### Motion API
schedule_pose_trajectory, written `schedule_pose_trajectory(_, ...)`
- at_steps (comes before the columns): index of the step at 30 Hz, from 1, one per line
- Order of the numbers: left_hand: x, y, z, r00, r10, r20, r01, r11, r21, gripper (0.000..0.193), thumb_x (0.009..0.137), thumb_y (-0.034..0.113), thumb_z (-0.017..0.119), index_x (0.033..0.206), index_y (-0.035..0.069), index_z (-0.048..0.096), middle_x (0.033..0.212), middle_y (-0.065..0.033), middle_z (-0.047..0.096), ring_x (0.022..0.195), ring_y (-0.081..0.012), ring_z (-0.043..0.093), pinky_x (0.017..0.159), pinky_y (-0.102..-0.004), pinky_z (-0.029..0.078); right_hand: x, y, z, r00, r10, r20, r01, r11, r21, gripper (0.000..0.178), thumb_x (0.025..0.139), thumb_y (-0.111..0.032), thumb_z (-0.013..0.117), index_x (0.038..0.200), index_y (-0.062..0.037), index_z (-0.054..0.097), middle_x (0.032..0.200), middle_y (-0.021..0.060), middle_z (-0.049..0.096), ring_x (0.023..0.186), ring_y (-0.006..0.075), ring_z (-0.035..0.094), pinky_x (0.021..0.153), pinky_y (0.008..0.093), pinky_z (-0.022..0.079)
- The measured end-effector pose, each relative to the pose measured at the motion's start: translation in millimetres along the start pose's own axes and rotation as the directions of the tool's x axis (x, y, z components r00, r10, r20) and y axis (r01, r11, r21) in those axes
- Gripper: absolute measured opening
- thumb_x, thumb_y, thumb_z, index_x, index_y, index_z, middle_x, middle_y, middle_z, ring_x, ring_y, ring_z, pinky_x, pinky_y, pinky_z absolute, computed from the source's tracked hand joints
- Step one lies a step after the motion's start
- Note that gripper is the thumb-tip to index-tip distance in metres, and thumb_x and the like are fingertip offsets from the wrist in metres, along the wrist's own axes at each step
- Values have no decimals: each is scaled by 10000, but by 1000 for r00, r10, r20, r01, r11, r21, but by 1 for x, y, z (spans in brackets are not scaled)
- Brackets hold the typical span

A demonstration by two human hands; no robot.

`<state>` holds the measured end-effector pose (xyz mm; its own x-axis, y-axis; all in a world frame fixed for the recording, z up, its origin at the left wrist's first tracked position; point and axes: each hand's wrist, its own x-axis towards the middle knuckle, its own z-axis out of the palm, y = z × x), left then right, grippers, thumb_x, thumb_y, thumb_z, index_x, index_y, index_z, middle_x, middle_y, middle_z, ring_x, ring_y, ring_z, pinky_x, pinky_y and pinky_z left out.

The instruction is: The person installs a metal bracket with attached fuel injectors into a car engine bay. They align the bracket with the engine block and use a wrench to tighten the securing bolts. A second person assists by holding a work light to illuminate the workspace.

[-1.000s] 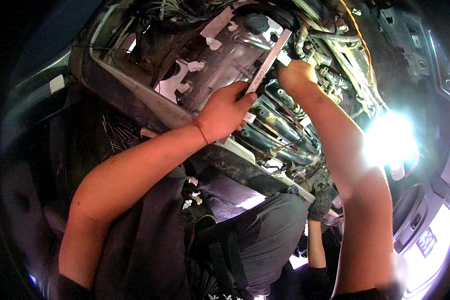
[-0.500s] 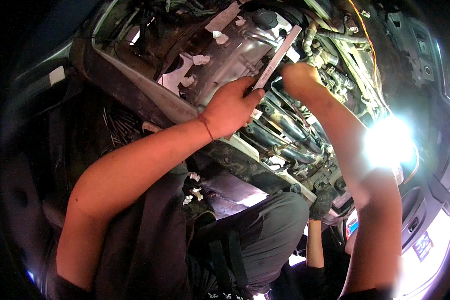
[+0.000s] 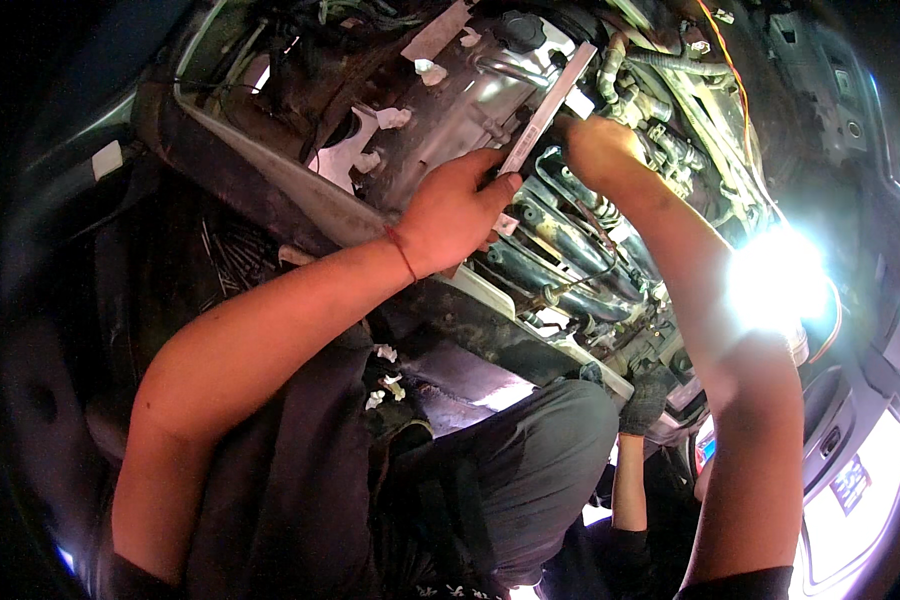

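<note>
My left hand is closed around the lower end of a long, flat, pale bar. The bar slants up and to the right over the engine's silvery cover. Just right of the bar, my right hand reaches down among the engine parts. Its fingers are hidden in shadow, so what they touch does not show. Below both hands run dark, shiny pipes.
A glaring work light shines beside my right forearm. Another person's gloved hand rests at the bay's lower edge. Crumpled white scraps lie about the engine. A red-and-yellow wire hangs at the right; long thin rods lie at the left.
The whole view has shifted slightly. My left hand still holds the pale bar, and my right hand stays at nearly the same place among the engine parts.
</note>
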<state>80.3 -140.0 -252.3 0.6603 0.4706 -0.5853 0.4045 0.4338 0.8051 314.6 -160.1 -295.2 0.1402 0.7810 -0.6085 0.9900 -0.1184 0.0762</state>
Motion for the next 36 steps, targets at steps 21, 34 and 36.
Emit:
schedule_pose_trajectory(21,-3,6,-4,999,-21,-28,21,1000,21,332,1034,246,562,1244,-11,578,881,-62,639,644,-135,641,565,-283,554,-7,-2,-11,998,47,-31,-46,998,36,286,898,-301,658,988,-41,737,990,188,739,907,355,733,785,461,595)
schedule_pose_trajectory(34,-1,5,-1,1000,20,-21,-20,1000,9,293,1039,240,562,1204,-1,582,783,-28,602,594,-125,627,531,-278,532,-10,4,-9,998,67,-15,-65,995,77,387,834,-408,714,997,-57,724,946,198,729,888,363,717,779,462,580)
schedule_pose_trajectory(36,-1,4,-2,1000,13,-22,-13,1000,17,293,1039,242,563,1205,2,583,780,-30,600,589,-123,629,524,-275,532,-13,2,-11,998,52,-41,-49,995,82,370,841,-394,709,1004,-62,720,933,193,728,876,365,717,772,465,579)
